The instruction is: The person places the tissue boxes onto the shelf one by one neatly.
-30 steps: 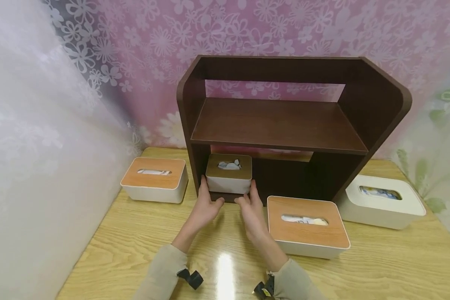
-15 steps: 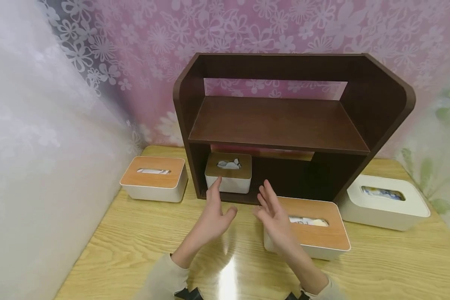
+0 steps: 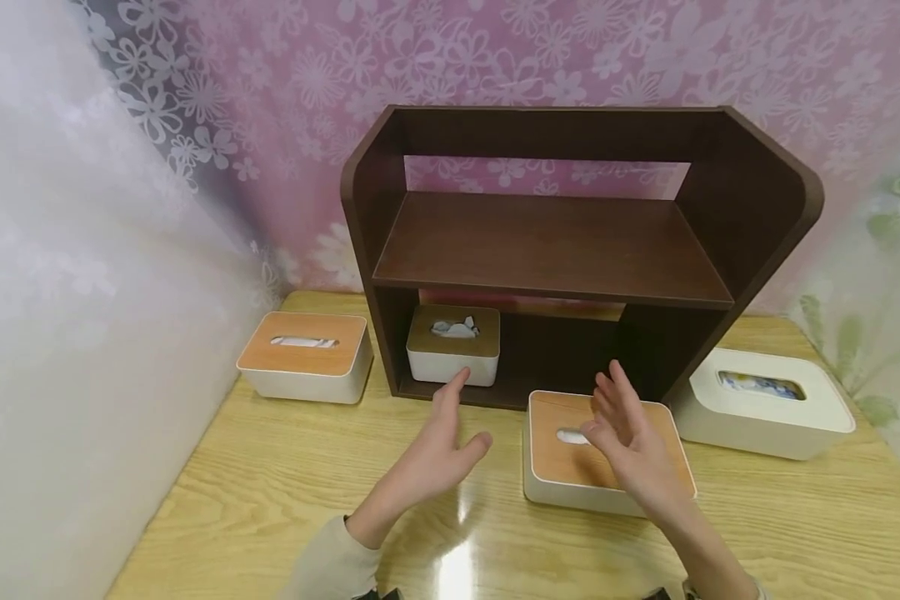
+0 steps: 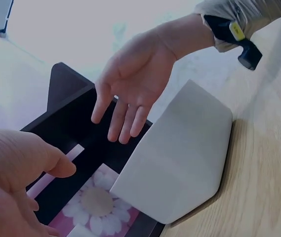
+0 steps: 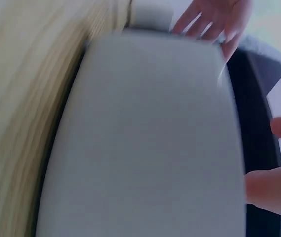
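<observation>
A small white tissue box with a wooden lid sits at the left of the lower bay of a dark brown desk shelf. My left hand hovers just in front of that box, fingers straight, touching nothing. My right hand floats with spread fingers over a larger wood-lidded tissue box on the table before the shelf. In the left wrist view my right hand hangs open above that box's white side. The right wrist view is filled by the blurred white box wall.
Another wood-lidded tissue box stands left of the shelf. An all-white tissue box stands to its right. The pale wooden table meets curtained walls at left and back. The upper shelf board holds nothing.
Both hands let go of the small box, now left in the lower bay, and drew back. My right hand swung right over the larger wood-lidded box.
</observation>
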### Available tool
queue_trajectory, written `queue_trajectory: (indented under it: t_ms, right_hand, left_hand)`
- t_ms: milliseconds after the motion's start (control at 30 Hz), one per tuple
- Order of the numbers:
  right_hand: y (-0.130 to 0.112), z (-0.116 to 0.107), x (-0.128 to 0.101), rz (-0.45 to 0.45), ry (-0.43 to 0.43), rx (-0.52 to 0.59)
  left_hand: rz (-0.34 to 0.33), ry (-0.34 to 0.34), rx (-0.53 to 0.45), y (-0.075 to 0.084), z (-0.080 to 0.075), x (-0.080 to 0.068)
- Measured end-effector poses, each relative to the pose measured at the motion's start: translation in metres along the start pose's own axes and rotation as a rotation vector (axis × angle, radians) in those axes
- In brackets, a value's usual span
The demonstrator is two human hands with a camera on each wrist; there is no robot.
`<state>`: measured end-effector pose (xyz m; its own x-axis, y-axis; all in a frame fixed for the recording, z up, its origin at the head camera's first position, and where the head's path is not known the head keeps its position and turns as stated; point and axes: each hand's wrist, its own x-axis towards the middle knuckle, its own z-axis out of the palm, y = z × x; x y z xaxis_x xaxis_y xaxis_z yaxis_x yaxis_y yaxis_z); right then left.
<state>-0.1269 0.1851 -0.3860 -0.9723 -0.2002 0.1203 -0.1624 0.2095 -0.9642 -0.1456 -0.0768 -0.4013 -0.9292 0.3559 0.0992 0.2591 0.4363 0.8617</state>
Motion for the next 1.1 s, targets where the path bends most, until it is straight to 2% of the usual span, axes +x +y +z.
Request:
queue_trajectory:
  t_ms: [200,367,633,733,800,933,1100]
  right_hand:
    - [0.006,-0.012,0.003,0.030,-0.048,-0.196]
    - [0.009,-0.017,0.004,0.028,-0.045,-0.378]
    - [0.016,-0.023,0.003,-0.026,-0.037,-0.434]
    - [0.019,-0.031,0.000,-0.049,-0.012,-0.506]
    - [0.022,-0.038,-0.001,-0.057,-0.002,-0.591]
    - [0.028,-0.051,0.001,-0.045,-0.020,-0.697]
    - [0.031,-0.071,0.005,-0.020,-0.066,-0.685]
  left_hand:
    - [-0.006,-0.076,0.042,0.009,0.002,0.004]
    - [-0.009,-0.106,0.056,0.017,0.008,0.009]
    - [-0.013,-0.139,0.084,0.015,0.020,0.008]
    - [-0.015,-0.161,0.087,0.012,0.027,0.007]
    - [-0.019,-0.176,0.094,0.011,0.030,0.007]
    - [-0.037,-0.198,0.103,0.009,0.033,0.008]
    - [-0.062,-0.232,0.095,0.007,0.033,0.010]
